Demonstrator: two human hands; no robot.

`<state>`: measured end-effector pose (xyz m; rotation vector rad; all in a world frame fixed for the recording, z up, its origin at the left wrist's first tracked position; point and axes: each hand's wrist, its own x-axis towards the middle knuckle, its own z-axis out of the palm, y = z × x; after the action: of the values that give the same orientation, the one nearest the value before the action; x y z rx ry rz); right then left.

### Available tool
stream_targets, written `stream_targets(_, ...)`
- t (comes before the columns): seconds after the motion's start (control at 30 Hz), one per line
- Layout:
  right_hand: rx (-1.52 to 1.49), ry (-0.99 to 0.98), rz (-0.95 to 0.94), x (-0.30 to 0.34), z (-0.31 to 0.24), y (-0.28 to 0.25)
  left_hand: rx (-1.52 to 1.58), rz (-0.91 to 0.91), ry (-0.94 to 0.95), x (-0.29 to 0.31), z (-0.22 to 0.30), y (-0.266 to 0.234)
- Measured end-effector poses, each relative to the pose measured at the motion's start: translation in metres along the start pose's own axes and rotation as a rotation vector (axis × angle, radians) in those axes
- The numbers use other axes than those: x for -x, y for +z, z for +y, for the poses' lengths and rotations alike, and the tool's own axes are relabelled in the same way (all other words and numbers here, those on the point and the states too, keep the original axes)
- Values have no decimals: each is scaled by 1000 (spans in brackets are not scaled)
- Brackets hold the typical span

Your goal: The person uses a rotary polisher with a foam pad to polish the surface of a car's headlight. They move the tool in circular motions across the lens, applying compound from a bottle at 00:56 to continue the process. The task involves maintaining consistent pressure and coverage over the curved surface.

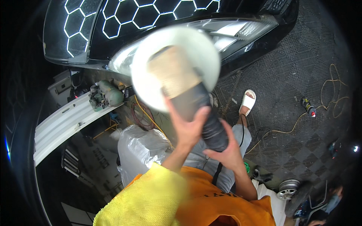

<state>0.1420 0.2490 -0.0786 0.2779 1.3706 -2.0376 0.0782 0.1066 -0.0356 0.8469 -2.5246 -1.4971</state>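
Both my hands hold a black electric polisher (205, 113) raised toward the camera. Its round white foam pad (151, 79) is blurred and faces a black car's headlight (233, 32). My left hand (188, 126) grips the body just below the tan-taped head (171, 73). Lower down, my right hand (224, 150) wraps the rear handle, where a black cord leaves. A yellow microfibre cloth (147, 199) lies over my left shoulder, above an orange shirt.
The black car's bonnet (124, 19) reflects hexagon lights. A white sill panel (64, 124) and a plastic-wrapped bundle (141, 150) are at left. Yellow cable (301, 116), a small bottle (309, 107) and a backing plate (288, 188) lie on the tiled floor. My sandalled foot (247, 102) stands there.
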Motion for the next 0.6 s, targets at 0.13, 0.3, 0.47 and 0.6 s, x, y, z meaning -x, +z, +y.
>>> stream_targets(0.13, -121, 68, 133, 5, 10, -32, 189, -265, 4, -9, 17, 65)
stream_targets(0.3, -170, -18, 246, -1, 55, -44, -43, -371, 111, -12, 0, 92)
stream_targets(0.47, -250, -55, 213, -9, 86, -14, -82, -335, 241, -14, -22, 62)
stream_targets(0.6, -183, -82, 132, -13, 100, 31, -19, -280, 152, -12, -31, 4)
